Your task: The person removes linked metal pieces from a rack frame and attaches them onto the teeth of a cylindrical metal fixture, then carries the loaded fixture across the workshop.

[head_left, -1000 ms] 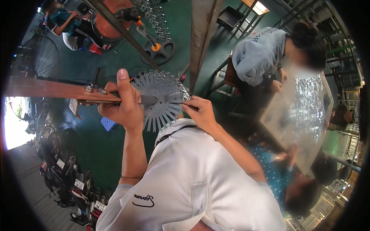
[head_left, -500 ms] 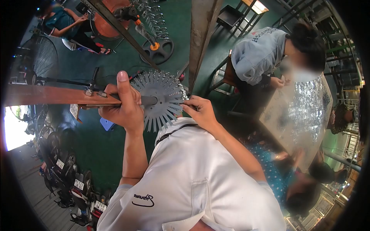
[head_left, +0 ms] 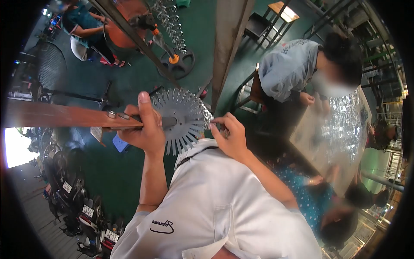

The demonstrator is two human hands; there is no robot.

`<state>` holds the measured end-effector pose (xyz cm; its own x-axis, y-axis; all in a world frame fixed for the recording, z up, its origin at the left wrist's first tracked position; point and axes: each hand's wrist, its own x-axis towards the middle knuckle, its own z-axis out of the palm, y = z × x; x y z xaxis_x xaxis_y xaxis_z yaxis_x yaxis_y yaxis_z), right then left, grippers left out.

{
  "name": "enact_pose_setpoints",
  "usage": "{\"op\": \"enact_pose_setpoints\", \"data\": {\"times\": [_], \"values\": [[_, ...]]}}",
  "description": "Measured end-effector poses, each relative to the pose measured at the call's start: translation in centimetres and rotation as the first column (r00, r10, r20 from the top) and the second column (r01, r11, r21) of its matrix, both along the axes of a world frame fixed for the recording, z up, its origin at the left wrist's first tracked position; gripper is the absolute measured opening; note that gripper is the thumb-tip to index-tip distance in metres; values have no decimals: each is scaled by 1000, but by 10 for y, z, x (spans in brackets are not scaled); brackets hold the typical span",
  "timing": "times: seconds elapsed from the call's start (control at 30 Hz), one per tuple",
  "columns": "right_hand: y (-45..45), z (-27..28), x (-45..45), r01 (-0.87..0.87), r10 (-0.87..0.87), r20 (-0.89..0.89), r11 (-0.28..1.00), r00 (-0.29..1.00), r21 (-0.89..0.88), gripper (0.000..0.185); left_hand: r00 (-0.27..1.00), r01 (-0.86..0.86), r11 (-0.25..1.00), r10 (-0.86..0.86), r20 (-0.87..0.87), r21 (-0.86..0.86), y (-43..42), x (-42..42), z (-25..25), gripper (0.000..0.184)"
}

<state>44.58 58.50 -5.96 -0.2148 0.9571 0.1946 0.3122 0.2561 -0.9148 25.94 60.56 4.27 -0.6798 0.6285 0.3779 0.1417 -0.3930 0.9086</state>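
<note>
A grey metal disc [head_left: 174, 123] with many narrow fingers around its rim stands on a short shaft between my hands. My left hand [head_left: 148, 129] is wrapped round the tip of a reddish-brown bar [head_left: 64, 114], beside the disc's hub, with the thumb pointing up. At the disc's right edge is my right hand [head_left: 230, 134], its thumb and index finger close together; what they hold, if anything, is too small to make out. Shiny small metal pieces [head_left: 206, 113] line the disc's upper right rim, close to my right fingertips.
Upright metal beams [head_left: 228, 52] stand beyond the disc. On the right, a person in a light blue top [head_left: 286, 69] sits at a table [head_left: 302, 134] bearing shiny pieces; another wears dotted blue. A person [head_left: 84, 26] sits at upper left. Motorbikes [head_left: 88, 216] stand at lower left.
The disc, bar and my left hand appear slightly lower and further right in view. My right hand has shifted right and down, its fingers more raised from the disc's edge.
</note>
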Motion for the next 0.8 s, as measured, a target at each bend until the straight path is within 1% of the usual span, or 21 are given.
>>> {"op": "enact_pose_setpoints", "data": {"times": [0.07, 0.1, 0.13, 0.17, 0.23, 0.27, 0.3, 0.33, 0.4, 0.43, 0.47, 0.5, 0.53, 0.57, 0.63, 0.67, 0.7, 0.77, 0.8], "values": [[3, 9, -8, -30, 38, -37, 983, 999, 182, 21, 1000, 1, 1000, -1, 4, -3, 1, -1, 0, 46], [7, 23, -18, -129, 132, 0, 967, 991, 220, 35, 1000, 1, 1000, -1, 9, -3, 3, -1, -1, 46], [12, 38, -31, -230, 226, 43, 948, 973, 219, 44, 1000, 2, 1000, -2, 14, -5, 3, -1, -2, 46], [15, 37, -47, -271, 284, -36, 940, 958, 209, 52, 1000, -13, 1000, 14, 20, -17, 2, 0, -4, 44], [22, 26, -85, -275, 313, -190, 940, 931, 203, 40, 999, -35, 999, 35, -40, -8, 2, 4, -10, 42], [26, 19, -100, -363, 365, -237, 930, 900, 52, 34, 996, -49, 999, 49, -69, -4, 0, 6, -11, 41], [31, 11, -113, -449, 407, -291, 888, 866, -95, 29, 990, -69, 997, 66, -125, -19, -3, 6, -14, 39], [37, 11, -121, -531, 439, -349, 815, 828, -233, 24, 991, -55, 998, 53, -120, -13, -5, 5, -15, 39], [34, 13, -130, -476, 407, -350, 869, 843, -136, 18, 993, -34, 999, 34, -109, -1, -9, 1, -16, 38], [32, 15, -133, -447, 393, -352, 890, 850, -87, 15, 995, 91, 995, -92, 30, 41, -13, -8, -17, 36], [33, 15, -135, -449, 399, -332, 890, 855, -86, 15, 959, 260, 964, -265, 104, 60, -16, -17, -16, 34], [32, 13, -135, -453, 408, -313, 887, 858, -85, 16, 889, 416, 905, -425, 169, 89, -19, -26, -15, 32], [33, 8, -137, -459, 418, -294, 884, 859, -85, 17, 790, 557, 821, -570, 226, 127, -19, -36, -15, 30], [34, -7, -146, -426, 405, -241, 904, 882, -39, 17, 720, 670, 741, -665, 198, 52, -16, -49, -20, 33], [36, -27, -159, -430, 419, -230, 903, 878, 3, 18, 684, 720, 692, -720, 117, 50, -12, -61, -31, 38], [41, -32, -160, -485, 470, -218, 874, 855, -14, 20, 660, 746, 664, -748, 74, 49, -9, -65, -31, 40], [47, -30, -160, -538, 521, -207, 843, 828, -32, 22, 746, 666, 745, -662, 73, -46, -12, -60, -23, 45], [58, 7, -128, -721, 696, -190, 673, 693, -165, 30, 811, 584, 807, -577, 96, -89, -14, -57, -30, 46], [59, 18, -114, -672, 672, -47, 740, 739, 24, 43, 842, 539, 834, -529, 109, -114, -15, -56, -33, 46]]}}
